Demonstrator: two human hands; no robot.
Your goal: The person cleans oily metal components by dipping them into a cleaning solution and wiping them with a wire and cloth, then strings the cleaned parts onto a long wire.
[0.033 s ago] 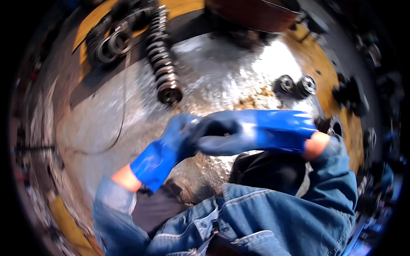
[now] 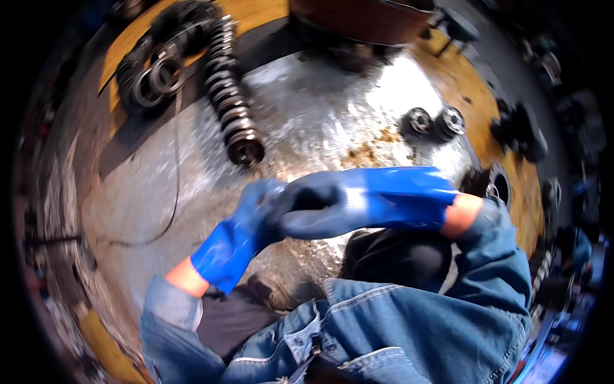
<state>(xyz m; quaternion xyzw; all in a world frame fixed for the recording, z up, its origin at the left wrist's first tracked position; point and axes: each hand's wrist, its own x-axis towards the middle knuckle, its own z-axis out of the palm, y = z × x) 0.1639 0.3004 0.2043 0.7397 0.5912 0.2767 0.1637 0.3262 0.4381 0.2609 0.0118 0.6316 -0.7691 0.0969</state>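
Both my hands wear long blue rubber gloves and meet in front of my body, above a grey metal sheet. My left hand points up and inward, its fingers mostly hidden where the hands overlap. Coming across from the right, my right hand closes its thumb and fingers on the finger end of the left glove, with a dark gap behind the pinch. No tool or part shows between them. Just beyond the hands lies a camshaft-like metal shaft with many round lobes, its near end closest to the left glove.
Two small round metal parts stand at the right of the sheet. A dark ring-shaped part sits by my right forearm. Metal rings are piled at the far left. A reddish-brown round container stands at the back. A thin cord lies on the left.
The whole scene has shifted slightly left in view, with the far things a little farther left. My hands stay joined in nearly the same pose.
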